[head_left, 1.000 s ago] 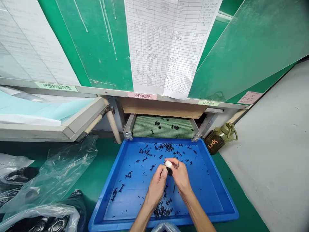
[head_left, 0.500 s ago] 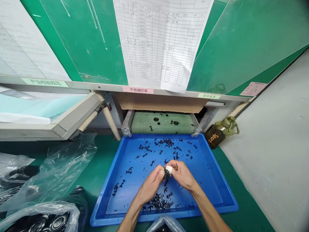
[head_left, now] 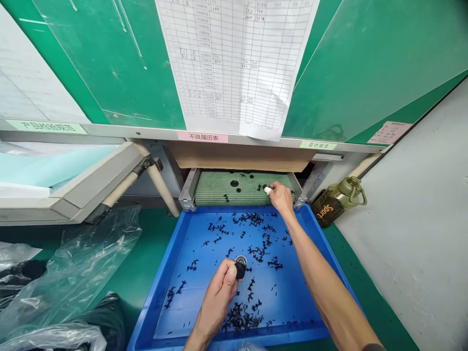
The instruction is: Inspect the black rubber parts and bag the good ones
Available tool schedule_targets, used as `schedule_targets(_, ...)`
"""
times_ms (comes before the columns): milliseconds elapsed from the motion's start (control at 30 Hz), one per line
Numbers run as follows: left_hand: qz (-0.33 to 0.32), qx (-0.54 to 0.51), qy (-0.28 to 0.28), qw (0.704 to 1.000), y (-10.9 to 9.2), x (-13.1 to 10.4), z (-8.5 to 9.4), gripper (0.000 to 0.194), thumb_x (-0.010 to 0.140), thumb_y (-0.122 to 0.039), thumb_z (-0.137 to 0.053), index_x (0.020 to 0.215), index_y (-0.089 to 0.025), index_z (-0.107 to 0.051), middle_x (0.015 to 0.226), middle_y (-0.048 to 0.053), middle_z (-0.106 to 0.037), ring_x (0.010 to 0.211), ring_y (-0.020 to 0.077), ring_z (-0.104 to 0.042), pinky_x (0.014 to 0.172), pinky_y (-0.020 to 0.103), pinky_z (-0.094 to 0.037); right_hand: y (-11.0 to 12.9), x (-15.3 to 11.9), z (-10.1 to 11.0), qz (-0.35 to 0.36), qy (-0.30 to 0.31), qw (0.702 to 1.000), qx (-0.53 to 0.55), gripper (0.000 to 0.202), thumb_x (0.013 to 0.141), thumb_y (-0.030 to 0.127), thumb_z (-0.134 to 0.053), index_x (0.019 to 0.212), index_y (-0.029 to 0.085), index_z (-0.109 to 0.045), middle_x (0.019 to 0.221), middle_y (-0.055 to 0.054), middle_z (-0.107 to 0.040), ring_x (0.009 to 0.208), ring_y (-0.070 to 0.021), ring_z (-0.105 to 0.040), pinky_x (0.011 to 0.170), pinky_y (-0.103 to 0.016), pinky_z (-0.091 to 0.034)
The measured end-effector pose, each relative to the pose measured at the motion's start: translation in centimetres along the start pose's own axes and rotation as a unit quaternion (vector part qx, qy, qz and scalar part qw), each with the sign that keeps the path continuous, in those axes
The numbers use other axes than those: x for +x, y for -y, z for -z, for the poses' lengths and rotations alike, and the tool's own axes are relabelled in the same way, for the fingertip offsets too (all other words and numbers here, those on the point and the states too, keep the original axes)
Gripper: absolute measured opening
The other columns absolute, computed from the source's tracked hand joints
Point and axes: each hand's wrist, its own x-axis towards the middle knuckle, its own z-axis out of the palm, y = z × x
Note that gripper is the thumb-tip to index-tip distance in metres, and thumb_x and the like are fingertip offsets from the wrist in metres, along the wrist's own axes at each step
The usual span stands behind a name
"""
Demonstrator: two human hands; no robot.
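Observation:
My left hand (head_left: 218, 288) is closed over the tray, thumb and fingers pinching a black round rubber part (head_left: 240, 269). A grey ringed face shows at the part's far side. Stretched out to the green mesh belt (head_left: 215, 194), my right hand (head_left: 281, 196) has its fingertips together on a small black disc (head_left: 265, 186) there. A white covering or piece (head_left: 267, 190) sits at those fingertips; whether it is worn or held I cannot tell. Below both hands, the blue tray (head_left: 164, 265) bears many tiny black scraps (head_left: 241, 317), some in clusters.
More black discs (head_left: 234, 183) lie on the belt, between metal side rails (head_left: 189, 191). A green bottle (head_left: 338, 200) stands right of the tray. Clear plastic bags (head_left: 91, 258) with black parts are at left, beside a slanted paper holder (head_left: 84, 192). A form sheet (head_left: 234, 73) hangs above.
My hands were together over the tray at the black part. My right hand has moved away to the belt; my left keeps the part, slightly lower. The view has shifted a little.

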Motion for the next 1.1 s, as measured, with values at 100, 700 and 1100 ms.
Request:
schedule_targets(100,0.017,-0.107,-0.044,0.993,0.0,1.0,0.1,0.035,0.082,-0.051,-0.052,0.074,-0.018,-0.048,0.053,-0.007,-0.035,0.047,0.0064,-0.018,0.043,0.019,-0.017,-0.3,0.2,-0.7,-0.007,-0.008,1.0,0.004,0.03,0.09,0.033,-0.053,0.115,0.017,-0.055,0.116,-0.007,-0.056,0.097,-0.0185,-0.058,0.082,-0.038,-0.05)
schedule_targets(700,-0.057,-0.134,-0.2,0.969,2.3,2.5,-1.3,0.033,0.083,-0.052,-0.048,0.075,-0.02,-0.044,0.067,-0.004,-0.042,0.058,0.0099,-0.038,0.052,0.019,-0.032,3.0,-19.5,-1.4,0.248,0.153,0.938,0.186,0.035,0.083,0.012,-0.038,0.109,0.022,-0.06,0.093,-0.005,-0.063,0.082,-0.0172,-0.057,0.073,-0.028,-0.044)
schedule_targets(1100,-0.112,0.084,-0.265,0.954,5.2,3.2,-1.8,0.037,0.087,-0.055,-0.033,0.071,-0.023,-0.039,0.067,-0.003,-0.039,0.065,0.0154,-0.039,0.061,0.027,-0.036,2.6,-20.6,-4.1,0.14,0.188,0.949,0.211,0.03,0.081,0.018,-0.035,0.094,0.018,-0.062,0.064,-0.001,-0.063,0.058,-0.0152,-0.055,0.055,-0.024,-0.038)
